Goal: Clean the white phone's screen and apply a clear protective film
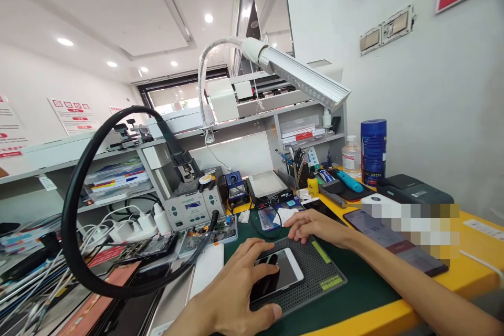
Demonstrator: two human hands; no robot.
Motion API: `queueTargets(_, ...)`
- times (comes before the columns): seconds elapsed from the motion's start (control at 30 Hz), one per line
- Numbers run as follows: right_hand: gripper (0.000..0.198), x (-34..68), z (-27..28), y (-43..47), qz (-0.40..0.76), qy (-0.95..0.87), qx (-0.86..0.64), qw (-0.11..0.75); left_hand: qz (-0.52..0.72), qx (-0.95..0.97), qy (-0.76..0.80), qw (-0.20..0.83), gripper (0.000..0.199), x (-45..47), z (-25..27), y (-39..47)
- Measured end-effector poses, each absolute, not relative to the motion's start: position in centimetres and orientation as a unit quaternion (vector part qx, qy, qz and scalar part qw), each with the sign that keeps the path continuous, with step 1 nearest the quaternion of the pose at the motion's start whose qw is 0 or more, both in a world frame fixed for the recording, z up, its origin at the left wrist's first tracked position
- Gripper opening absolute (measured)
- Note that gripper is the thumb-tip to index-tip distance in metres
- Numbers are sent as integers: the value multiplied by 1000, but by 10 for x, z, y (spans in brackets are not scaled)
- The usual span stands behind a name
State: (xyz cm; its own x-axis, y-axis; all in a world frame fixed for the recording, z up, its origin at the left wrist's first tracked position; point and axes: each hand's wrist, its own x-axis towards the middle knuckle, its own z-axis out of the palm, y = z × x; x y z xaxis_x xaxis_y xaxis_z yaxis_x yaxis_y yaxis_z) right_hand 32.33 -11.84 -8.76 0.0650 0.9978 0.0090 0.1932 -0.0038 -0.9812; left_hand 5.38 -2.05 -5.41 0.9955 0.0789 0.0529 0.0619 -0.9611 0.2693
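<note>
A smartphone with a white frame and dark screen (289, 268) lies face up on a grey perforated mat (311, 273). My left hand (240, 278) spans the phone's left part with its fingers spread. Its index finger is over the screen, and the thumb is by the near edge; whether they touch the phone is hard to tell. My right hand (311, 227) hovers near the mat's far edge, fingers loosely bent and apart, with nothing visible in them. Part of the phone's left end is hidden behind my left hand.
A thick black hose (74, 252) loops across the left side from a soldering station (192, 210). A lamp (307, 79) hangs overhead. Another phone with a lit screen (378, 231) lies to the right. A blue canister (373, 152) and black box (413, 191) stand behind. The bench edge is yellow.
</note>
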Motion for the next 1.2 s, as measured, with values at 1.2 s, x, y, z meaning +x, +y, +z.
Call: queueTargets(1.2,39,327,-90,-115,430,-529,-562,468,44,984,79,156,86,51,-57,-13)
